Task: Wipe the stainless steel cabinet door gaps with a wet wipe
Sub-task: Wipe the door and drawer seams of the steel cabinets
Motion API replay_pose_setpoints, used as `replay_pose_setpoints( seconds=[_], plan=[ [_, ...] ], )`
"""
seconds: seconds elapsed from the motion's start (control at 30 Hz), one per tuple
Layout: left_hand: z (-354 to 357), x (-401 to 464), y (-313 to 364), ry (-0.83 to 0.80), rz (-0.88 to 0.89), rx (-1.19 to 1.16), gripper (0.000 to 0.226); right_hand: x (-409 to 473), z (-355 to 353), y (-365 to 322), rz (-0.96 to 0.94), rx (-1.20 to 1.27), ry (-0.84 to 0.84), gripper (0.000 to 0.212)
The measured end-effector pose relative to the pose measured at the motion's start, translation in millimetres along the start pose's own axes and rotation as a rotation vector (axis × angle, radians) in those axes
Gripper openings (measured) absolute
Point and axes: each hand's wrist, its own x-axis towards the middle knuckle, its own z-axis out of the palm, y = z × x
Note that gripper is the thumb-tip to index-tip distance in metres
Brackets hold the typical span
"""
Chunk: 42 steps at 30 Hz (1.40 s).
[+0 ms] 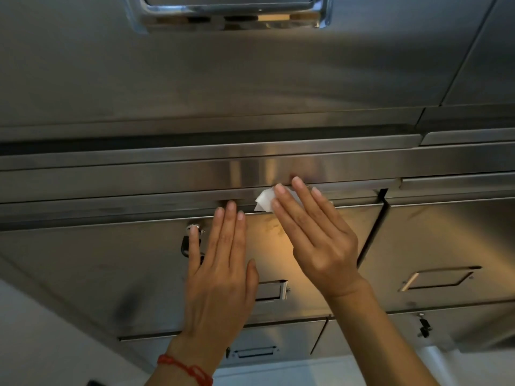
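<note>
Wet wipe (264, 201): small white sheet, folded or bunched, lying against the top edge of the near cabinet door (295, 246), right at the horizontal gap (354, 198) between that door and the steel rail (167, 179) above it. Most of it sits under the right hand; only a crumpled white corner shows to the left of the fingertips.

Handling, as a judgement: the wipe looks light, limp and damp. It will fold and bunch under pressure rather than hold a shape, and it should slide readily on polished steel. Best worked from on top, flat fingertips pinning it and pressing a fold into the gap. A pinch at a free corner would only drag it out of the seam. The steel itself is stiff and smooth, and the door edges may be sharp on the sheet.

Right hand (315, 240): fingers (279, 188) straight, slightly spread, laid flat over the wipe, tips reaching the gap line. No curl, no pinch; it presses rather than grips. Thumb is not clearly seen.

Left hand (220, 274): fingers straight and close together, flat against the door face just left of the wipe, tips at the door's top edge. Holds nothing. Seems to steady the door. Red cord bracelet (185, 369) on that wrist.

Nearby: a small lock (192, 229) left of the left hand, a recessed handle (271, 290) between the wrists, a vertical gap (373, 229) to the right door.
</note>
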Motion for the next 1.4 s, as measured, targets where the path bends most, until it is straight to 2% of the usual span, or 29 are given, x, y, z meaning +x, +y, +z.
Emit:
replay_pose_setpoints(
  seconds=[0.17,0.5,0.9,1.4],
  plan=[
    [1.3,-0.2,2.9,0.012,-0.008,0.018,0.059,15.1,-9.3,17.5,-0.172,0.025,-0.052,0.027],
    [4.5,-0.4,5.7,0.017,-0.045,-0.003,0.06,26.5,-13.6,39.2,-0.324,0.014,-0.079,0.028],
    [5.5,0.8,16.2,0.002,-0.047,-0.033,0.061,30.4,-11.2,52.5,-0.43,-0.004,-0.091,0.027],
    [6.2,-0.3,23.0,-0.011,-0.063,-0.027,0.062,15.4,-17.4,71.2,-0.396,-0.059,-0.06,0.028]
  ],
)
